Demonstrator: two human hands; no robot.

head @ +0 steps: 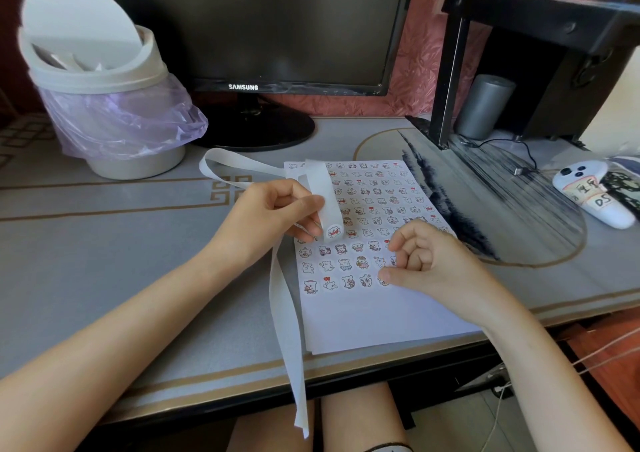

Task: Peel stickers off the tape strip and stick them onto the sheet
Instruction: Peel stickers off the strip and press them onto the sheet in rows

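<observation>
Tape strip (327, 195) hangs pinched in left hand (273, 216) fingers; right hand (426, 261), fingers curled, presses its thumb onto the sheet (363, 316).

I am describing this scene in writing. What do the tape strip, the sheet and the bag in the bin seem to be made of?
The tape strip: thin matte white paper, perhaps coated backing; it curls and hangs limp over the desk edge. The sheet: plain matte white paper, lying flat; its lower edge suggests several sheets. The bag: thin translucent purple plastic film, wrinkled, slightly shiny.

Head camera looks down, close over the desk (104, 261).
</observation>
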